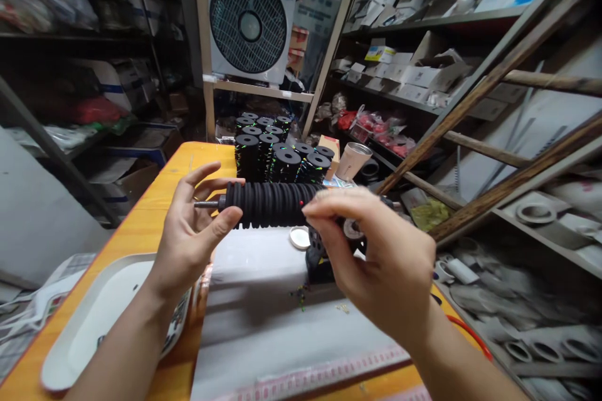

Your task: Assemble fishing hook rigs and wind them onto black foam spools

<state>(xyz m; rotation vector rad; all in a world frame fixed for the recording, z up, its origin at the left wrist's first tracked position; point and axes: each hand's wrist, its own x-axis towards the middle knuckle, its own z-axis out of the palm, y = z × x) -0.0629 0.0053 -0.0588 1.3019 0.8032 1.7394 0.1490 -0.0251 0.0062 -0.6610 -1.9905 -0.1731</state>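
Note:
A black ribbed cylinder [268, 200] lies level above the white sheet, on a metal rod [205, 204] that sticks out at its left end. My left hand [185, 250] steadies that left end, thumb in front and fingers behind. At the cylinder's right part, thumb and forefinger of my right hand [380, 244] pinch together; what they hold is hidden. A small red dot [301, 203] shows beside those fingertips. Behind my right hand, partly covered, is a black stand-like device [320, 263]. Small green-and-dark pieces [300, 296] and yellowish bits [342, 308] lie below on the sheet.
Several black ribbed cylinders [286, 163] stand upright at the table's back, beside a pinkish can [353, 161]. A white tray [70, 338] is at left, a white lid [300, 237] mid-sheet, a pink ruler strip [320, 379] in front. A wooden ladder [470, 141] leans right.

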